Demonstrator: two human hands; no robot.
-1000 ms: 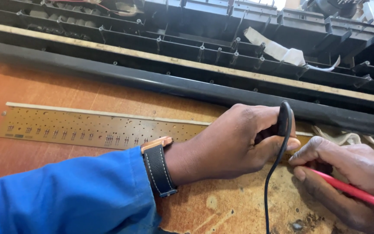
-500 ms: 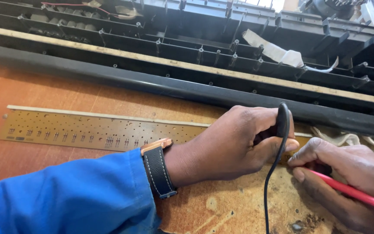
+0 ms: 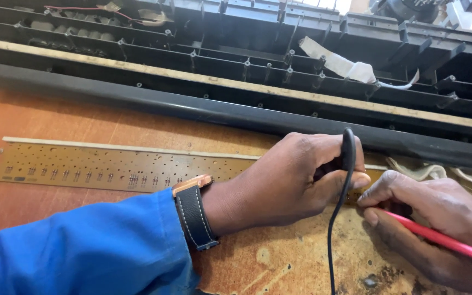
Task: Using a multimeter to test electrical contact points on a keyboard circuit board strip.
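Both hands curled: left [image 3: 296, 177] grips black probe [image 3: 348, 153]; right [image 3: 427, 218] (lower) red probe [image 3: 438, 237].

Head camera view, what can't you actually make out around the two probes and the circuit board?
- Tip of the black probe: hidden inside the left hand.
- Tip of the red probe: covered by the right hand; its far end is cut off by the right edge.
- Right end of the long circuit board: under both hands.
- Black lead: runs off the bottom edge.
- Board markings: too small to read.
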